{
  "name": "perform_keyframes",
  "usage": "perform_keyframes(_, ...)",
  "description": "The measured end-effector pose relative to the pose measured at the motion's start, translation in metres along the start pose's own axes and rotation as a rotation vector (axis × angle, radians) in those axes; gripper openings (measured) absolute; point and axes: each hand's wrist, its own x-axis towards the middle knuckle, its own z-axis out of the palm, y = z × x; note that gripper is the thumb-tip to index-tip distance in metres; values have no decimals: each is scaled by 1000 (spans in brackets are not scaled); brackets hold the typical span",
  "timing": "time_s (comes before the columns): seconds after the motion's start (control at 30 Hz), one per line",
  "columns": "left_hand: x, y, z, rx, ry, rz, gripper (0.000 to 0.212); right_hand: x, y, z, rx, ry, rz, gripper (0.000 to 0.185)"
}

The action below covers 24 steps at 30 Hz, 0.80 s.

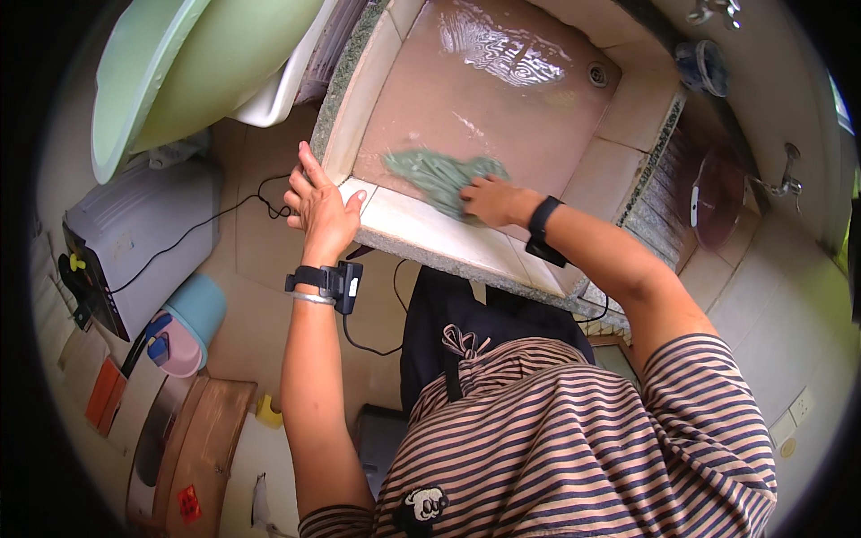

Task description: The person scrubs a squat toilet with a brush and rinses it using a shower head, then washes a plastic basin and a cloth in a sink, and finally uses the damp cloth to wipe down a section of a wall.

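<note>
A tiled sink basin (572, 141) with speckled stone edging lies before me, its floor wet and shining at the far end. My right hand (494, 200) presses on a green cloth (437, 176) along the near inside wall of the basin. Both the cloth and the hand are a little blurred, and the fingertips are partly lost in its folds. At the basin's near left corner, my left hand (323, 212) rests on the rim with its fingers spread and nothing in it. A round drain (597, 74) sits in the far right corner.
Large green basins (222, 81) stand at the upper left. A grey appliance (151, 222) with a black cord is below them, beside a blue bucket (202, 302). On the right are a ridged stone washboard (649, 225), a wall tap (788, 178) and a dark reddish basin (718, 198).
</note>
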Motion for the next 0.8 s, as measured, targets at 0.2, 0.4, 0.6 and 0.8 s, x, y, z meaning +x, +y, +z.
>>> perform_keyframes(0.2, 0, 6, -2, 30, -23, -42, 116, -86, -9, 12, 321, 5, 291, 26)
perform_keyframes(0.4, 9, -9, 10, 81, 25, -48, 115, -129, -95, 21, 721, 590, 299, 39)
perform_keyframes(0.6, 8, -19, 3, 22, 74, 48, 96, -188, -94, 68, 563, 512, 519, 30)
perform_keyframes(0.8, -62, 20, -11, -134, 343, 391, 78, -290, -121, 49, 723, 1251, 640, 33)
